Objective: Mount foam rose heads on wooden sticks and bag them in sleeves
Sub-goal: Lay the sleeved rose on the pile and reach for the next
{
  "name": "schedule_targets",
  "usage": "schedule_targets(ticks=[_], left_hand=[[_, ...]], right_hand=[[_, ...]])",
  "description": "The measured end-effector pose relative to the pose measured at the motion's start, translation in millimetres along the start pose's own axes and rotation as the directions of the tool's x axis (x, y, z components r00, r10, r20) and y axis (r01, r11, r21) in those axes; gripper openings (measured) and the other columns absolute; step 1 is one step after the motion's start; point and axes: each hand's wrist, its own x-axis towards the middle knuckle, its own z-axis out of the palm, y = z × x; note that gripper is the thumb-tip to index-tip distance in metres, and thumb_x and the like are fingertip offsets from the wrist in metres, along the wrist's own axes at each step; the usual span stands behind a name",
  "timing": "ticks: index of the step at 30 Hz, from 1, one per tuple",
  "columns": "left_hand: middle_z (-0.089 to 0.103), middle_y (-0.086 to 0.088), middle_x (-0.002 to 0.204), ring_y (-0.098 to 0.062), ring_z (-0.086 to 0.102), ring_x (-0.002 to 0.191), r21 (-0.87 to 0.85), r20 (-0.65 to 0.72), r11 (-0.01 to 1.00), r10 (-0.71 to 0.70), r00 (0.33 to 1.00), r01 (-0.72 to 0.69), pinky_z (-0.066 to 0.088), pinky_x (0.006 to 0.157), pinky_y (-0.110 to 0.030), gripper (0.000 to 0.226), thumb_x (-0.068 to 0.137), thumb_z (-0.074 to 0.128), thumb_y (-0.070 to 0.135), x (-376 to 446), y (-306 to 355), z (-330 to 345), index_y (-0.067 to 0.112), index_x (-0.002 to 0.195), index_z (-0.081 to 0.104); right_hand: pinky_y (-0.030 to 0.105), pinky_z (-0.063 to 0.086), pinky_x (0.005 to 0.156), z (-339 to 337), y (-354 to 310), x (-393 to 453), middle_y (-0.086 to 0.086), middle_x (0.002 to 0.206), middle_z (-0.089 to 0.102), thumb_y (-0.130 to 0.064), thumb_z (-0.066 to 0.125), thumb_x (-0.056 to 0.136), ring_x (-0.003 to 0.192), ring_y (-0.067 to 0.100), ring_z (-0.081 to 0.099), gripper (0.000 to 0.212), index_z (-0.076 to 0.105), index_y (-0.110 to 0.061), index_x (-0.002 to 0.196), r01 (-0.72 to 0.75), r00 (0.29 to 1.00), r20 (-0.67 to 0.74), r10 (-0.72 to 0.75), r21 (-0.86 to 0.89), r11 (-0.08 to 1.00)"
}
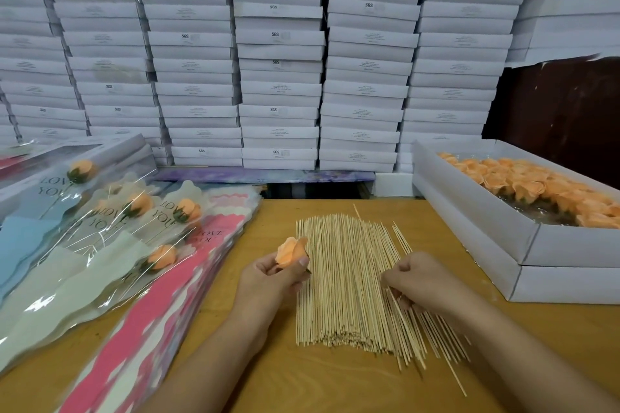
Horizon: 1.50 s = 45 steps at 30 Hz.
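Note:
My left hand holds an orange foam rose head between thumb and fingers, just left of a flat pile of wooden sticks on the table. On the pile's right side, my right hand has its fingers curled and pinches one stick out of the heap. A white box at the right holds several orange rose heads. Several bagged roses in clear "LOVE YOU" sleeves lie at the left on a stack of pink and white sleeves.
The wooden table runs under everything. A wall of stacked white boxes fills the back. A few loose sticks stray to the pile's right. A dark panel stands behind the rose box.

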Motion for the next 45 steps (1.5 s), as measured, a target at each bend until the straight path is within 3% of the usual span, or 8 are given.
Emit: schedule_targets(ticks=[3,8,11,14,20,26,34,45], left_hand=[[0.076,-0.015,0.107,-0.032,0.072,0.105,-0.123,0.009,0.992,-0.027,1.000,0.027,0.055,0.097,-0.045,0.040,0.079,0.081,0.021,4.0,-0.7,-4.0,0.008,0.115,0.070],[0.077,-0.011,0.107,-0.021,0.075,0.092,-0.273,-0.012,0.961,-0.048,0.999,0.043,0.061,0.062,-0.023,0.056,0.068,0.082,0.024,5.9,6.4,-8.4,0.008,0.119,0.066],[0.078,-0.007,0.103,-0.014,0.075,0.083,-0.314,-0.013,0.949,-0.044,0.999,0.038,0.058,0.055,-0.020,0.054,0.068,0.082,0.026,6.3,9.3,-11.7,0.010,0.117,0.067],[0.077,-0.007,0.102,-0.013,0.074,0.079,-0.381,0.018,0.924,-0.032,0.999,0.036,0.058,0.056,-0.020,0.047,0.069,0.080,0.024,7.2,11.5,-15.5,0.009,0.113,0.072],[0.077,-0.015,0.100,-0.020,0.076,0.084,-0.512,0.030,0.856,-0.057,0.998,0.064,0.062,0.066,-0.024,0.041,0.073,0.076,0.015,16.2,10.5,-23.8,0.001,0.111,0.069],[0.077,-0.016,0.099,-0.019,0.076,0.082,-0.541,0.021,0.839,-0.050,0.999,0.054,0.061,0.061,-0.024,0.037,0.073,0.077,0.016,20.7,7.9,-25.2,0.002,0.107,0.071],[0.076,-0.017,0.101,-0.020,0.076,0.081,-0.562,0.017,0.826,-0.042,0.999,0.044,0.061,0.061,-0.024,0.036,0.075,0.077,0.016,23.4,6.4,-27.5,0.001,0.107,0.072],[0.076,-0.019,0.096,-0.019,0.076,0.074,-0.559,0.029,0.827,-0.051,0.998,0.058,0.062,0.061,-0.024,0.021,0.075,0.075,0.016,20.8,8.5,-25.3,0.003,0.091,0.079]], right_hand=[[0.018,0.047,0.048,-4.1,-5.4,-8.2,0.005,0.063,0.071,-0.016,0.062,0.093,0.049,0.005,0.059,0.021,0.073,-0.002,0.080,0.059,0.997,0.039,-0.061,0.059,0.997],[0.020,0.052,0.057,-5.6,-9.7,-21.0,0.003,0.075,0.075,-0.021,0.065,0.094,0.061,0.007,0.066,0.025,0.075,-0.015,0.072,0.151,0.975,0.153,-0.159,0.060,0.987],[0.018,0.051,0.059,-9.6,-11.9,-27.3,0.002,0.079,0.076,-0.020,0.066,0.093,0.065,0.006,0.067,0.020,0.076,-0.020,0.076,0.174,0.963,0.193,-0.186,0.078,0.982],[0.016,0.051,0.061,-16.0,-13.5,-33.5,0.002,0.080,0.075,-0.020,0.067,0.092,0.066,0.005,0.066,0.018,0.077,-0.027,0.079,0.201,0.951,0.224,-0.215,0.085,0.976],[0.017,0.050,0.059,-24.6,-15.3,-37.3,0.005,0.075,0.074,-0.012,0.070,0.090,0.061,0.007,0.062,0.018,0.081,-0.020,0.080,0.183,0.951,0.234,-0.201,0.096,0.978],[0.017,0.045,0.057,-35.8,-12.7,-37.2,-0.002,0.062,0.068,-0.005,0.070,0.088,0.056,0.005,0.056,0.016,0.081,-0.012,0.079,0.142,0.953,0.269,-0.139,0.005,0.990],[0.016,0.045,0.056,-37.1,-10.8,-35.9,0.003,0.074,0.074,-0.009,0.072,0.088,0.058,0.001,0.057,0.009,0.081,-0.010,0.090,0.129,0.947,0.305,-0.096,-0.089,0.988],[0.013,0.042,0.055,-35.1,-9.9,-36.2,-0.008,0.060,0.068,-0.013,0.072,0.090,0.051,-0.003,0.052,0.009,0.081,-0.013,0.089,0.146,0.946,0.307,-0.101,-0.125,0.981]])
